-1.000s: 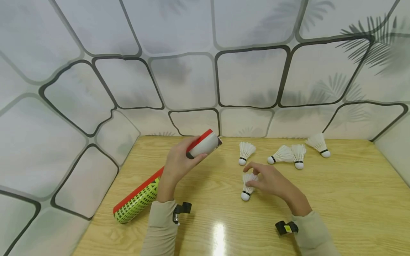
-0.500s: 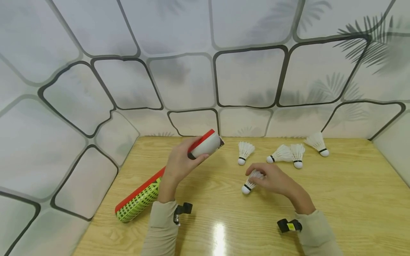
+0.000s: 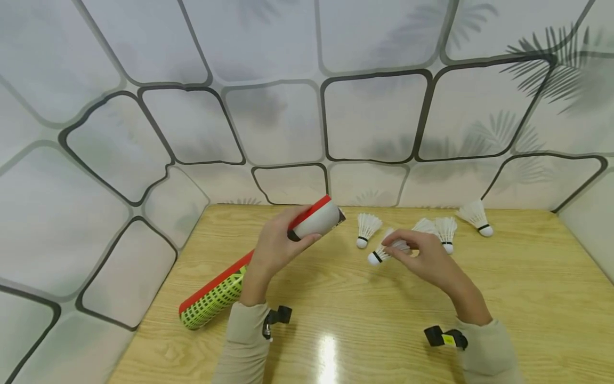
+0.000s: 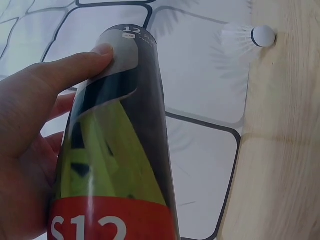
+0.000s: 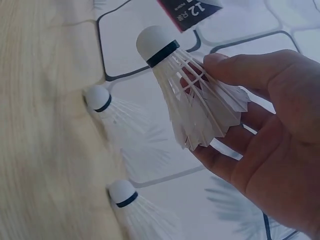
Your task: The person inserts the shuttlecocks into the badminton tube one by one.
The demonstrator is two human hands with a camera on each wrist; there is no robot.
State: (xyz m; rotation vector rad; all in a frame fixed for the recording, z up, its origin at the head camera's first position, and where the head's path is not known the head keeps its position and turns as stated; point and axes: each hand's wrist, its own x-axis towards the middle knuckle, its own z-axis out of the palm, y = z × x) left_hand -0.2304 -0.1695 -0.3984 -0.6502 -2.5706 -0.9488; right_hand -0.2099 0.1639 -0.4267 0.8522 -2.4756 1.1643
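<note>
**Shuttlecock lifted beside tube mouth, both hands occupied**

While the wooden table (image 3: 527, 298) carries most of the objects, two are held above it. Three loose shuttlecocks lie along the far edge near the patterned wall (image 3: 374, 117): one (image 3: 366, 229) just right of the tube's open end, one (image 3: 446, 231) partly behind the right hand's fingers, and one (image 3: 477, 215) farthest right, well apart from the hands. A further white feather skirt shows just behind the right hand's fingertips; how it lies is unclear. Nothing sits between the raised shuttlecock and the tube mouth.

The left hand (image 3: 274, 248) grips the shuttlecock tube (image 3: 261, 264) near its upper end, fingers curled round the barrel and thumb pressed on the white label, as the left wrist view confirms (image 4: 65, 130). The tube is tilted: its green-and-black lower end rests on the table at the left, its open end is raised and points right, toward the right hand. Left forearm in a beige sleeve, a black strap at the wrist.

The right hand (image 3: 424, 256) pinches the held shuttlecock (image 3: 384, 252) by its feather skirt, thumb on one side and fingers on the other. In the right wrist view (image 5: 270, 150) the cork (image 5: 155, 44) points away from the palm. The shuttlecock is clear of the table, cork toward the tube mouth, near it but not touching.
</note>
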